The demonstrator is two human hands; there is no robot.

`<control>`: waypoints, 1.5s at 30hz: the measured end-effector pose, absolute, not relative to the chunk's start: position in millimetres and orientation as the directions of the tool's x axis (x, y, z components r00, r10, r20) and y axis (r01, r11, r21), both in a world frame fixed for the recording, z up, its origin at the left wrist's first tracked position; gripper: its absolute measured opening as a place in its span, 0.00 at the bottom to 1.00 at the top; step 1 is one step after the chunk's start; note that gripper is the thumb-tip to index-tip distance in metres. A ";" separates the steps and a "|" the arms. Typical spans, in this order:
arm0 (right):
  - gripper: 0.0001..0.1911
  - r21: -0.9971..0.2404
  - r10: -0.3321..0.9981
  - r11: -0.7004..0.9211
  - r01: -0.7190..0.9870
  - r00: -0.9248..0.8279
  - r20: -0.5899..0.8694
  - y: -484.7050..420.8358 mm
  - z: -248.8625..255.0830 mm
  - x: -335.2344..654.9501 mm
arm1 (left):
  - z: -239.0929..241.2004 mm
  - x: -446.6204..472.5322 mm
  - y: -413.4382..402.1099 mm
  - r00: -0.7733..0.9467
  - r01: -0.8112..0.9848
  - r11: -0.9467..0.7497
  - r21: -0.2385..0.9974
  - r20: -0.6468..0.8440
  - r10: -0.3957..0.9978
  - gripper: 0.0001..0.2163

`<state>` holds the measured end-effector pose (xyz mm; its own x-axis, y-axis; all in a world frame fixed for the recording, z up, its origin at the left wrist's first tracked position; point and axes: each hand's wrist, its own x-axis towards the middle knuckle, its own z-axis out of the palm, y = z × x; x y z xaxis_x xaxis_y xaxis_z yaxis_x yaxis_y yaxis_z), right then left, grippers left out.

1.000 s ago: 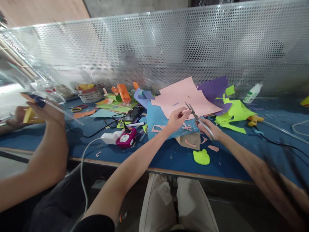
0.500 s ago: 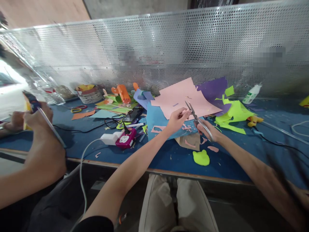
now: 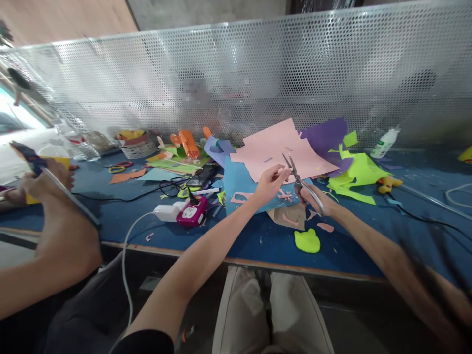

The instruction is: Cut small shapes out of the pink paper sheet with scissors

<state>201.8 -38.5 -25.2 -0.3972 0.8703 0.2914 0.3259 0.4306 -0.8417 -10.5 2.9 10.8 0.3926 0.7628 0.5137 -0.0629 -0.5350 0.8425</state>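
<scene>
My right hand (image 3: 311, 195) grips the scissors (image 3: 298, 178), whose slightly parted blades point up and away from me. Close to the blades, my left hand (image 3: 272, 181) is closed in a pinch on a small piece of pink paper (image 3: 288, 171), mostly covered by the fingers. Beneath both hands lie a large pink sheet (image 3: 273, 147) and a blue sheet (image 3: 236, 182), with small pink scraps (image 3: 285, 194) on the blue one. A lime-green cut shape (image 3: 307, 241) rests near the table's front edge, below my right hand.
A magenta power strip (image 3: 191, 211) with a white plug and cable is left of my forearm. Lime-green paper (image 3: 363, 174) and a white glue bottle (image 3: 385, 142) lie to the right. A perforated metal panel (image 3: 236, 73) stands behind. At left, a co-worker's hand (image 3: 47, 187) holds something.
My hands and the scissors have barely moved; the scissors sit a touch to the left. The co-worker's hand at the left has shifted left and slightly down.
</scene>
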 end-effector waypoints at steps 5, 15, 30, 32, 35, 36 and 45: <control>0.23 -0.820 0.896 0.433 0.374 -0.279 0.346 -40.4 -20.5 195.3 | 9.8 -10.7 4.1 0.396 -0.043 -0.550 0.834 0.520 0.757 0.25; 0.17 -0.864 0.874 0.438 0.248 0.110 0.474 -25.4 -20.4 197.0 | 7.6 -13.7 5.7 0.524 0.224 -0.673 0.705 0.495 0.693 0.17; 0.16 -0.835 0.835 0.549 -0.023 0.040 0.548 -19.1 -25.4 194.8 | 6.6 -11.1 2.8 0.604 0.206 -0.611 0.765 0.392 0.694 0.15; 0.15 -0.854 0.854 0.520 -0.026 0.035 0.519 -22.0 -23.1 192.2 | 8.3 -10.2 1.0 0.572 0.186 -0.603 0.776 0.414 0.709 0.16; 0.16 -0.874 0.872 0.486 -0.022 0.076 0.483 -28.8 -15.8 185.7 | 10.1 -8.2 -1.3 0.516 0.152 -0.600 0.785 0.454 0.726 0.20; 0.17 -0.880 0.877 0.474 -0.022 0.097 0.470 -31.0 -13.2 183.6 | 10.0 -7.5 -1.4 0.501 0.138 -0.591 0.795 0.458 0.734 0.22; 0.21 -0.901 0.897 0.432 -0.032 0.123 0.426 -34.5 -9.2 179.4 | 4.2 -7.8 3.6 0.450 0.170 -0.606 0.777 0.486 0.749 0.25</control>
<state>179.4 -34.5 -9.2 0.1227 0.8966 0.4255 -0.0318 0.4321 -0.9013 -7.8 3.6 4.2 0.4499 0.7492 0.4862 0.1699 -0.6062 0.7769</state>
